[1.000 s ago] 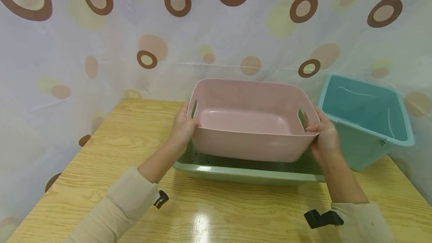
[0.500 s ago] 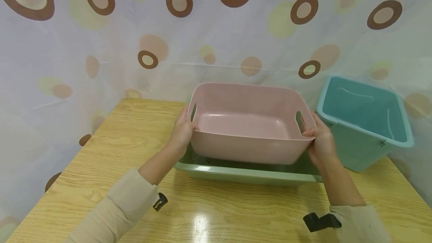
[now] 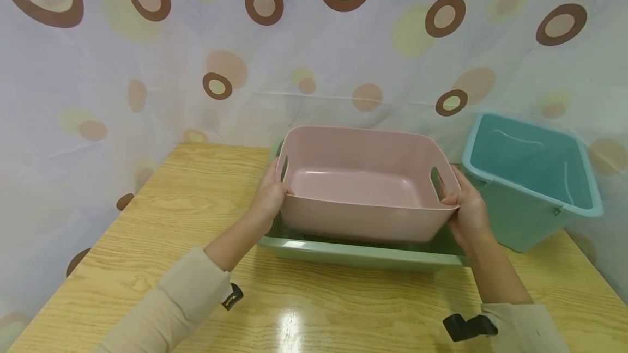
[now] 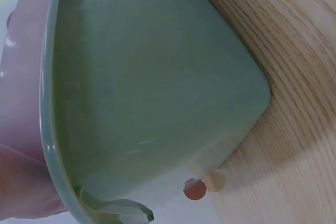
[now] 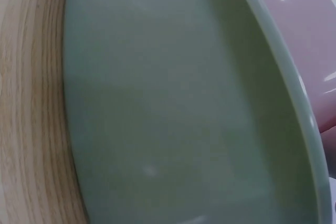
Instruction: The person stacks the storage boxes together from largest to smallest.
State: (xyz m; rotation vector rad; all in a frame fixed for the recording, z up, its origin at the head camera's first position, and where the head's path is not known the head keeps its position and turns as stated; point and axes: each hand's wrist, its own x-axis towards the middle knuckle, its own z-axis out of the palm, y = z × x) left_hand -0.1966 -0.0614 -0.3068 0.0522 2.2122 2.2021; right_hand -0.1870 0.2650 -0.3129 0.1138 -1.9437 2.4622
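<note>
In the head view a pink plastic bin (image 3: 358, 219) with an oval handle hole at each end is held partly inside a larger green bin (image 3: 363, 255). My left hand (image 3: 267, 196) grips the pink bin's left end, thumb over the rim by the hole. At the opposite end my right hand (image 3: 469, 208) grips the rim, with fingers at the handle hole. Nothing is seen inside the pink bin. Both wrist views are mostly filled by the green bin's outer wall (image 4: 152, 77), with a strip of the pink bin (image 5: 310, 35) beyond its rim.
A teal bin (image 3: 515, 211) with a raised rim stands right of the green bin, close to my right hand. Everything rests on a wood-grain table (image 3: 196, 200). Behind it hangs a light curtain (image 3: 304, 42) patterned with circles.
Both hands have lowered the pink bin a little further down into the green bin. The green and teal bins stay where they were.
</note>
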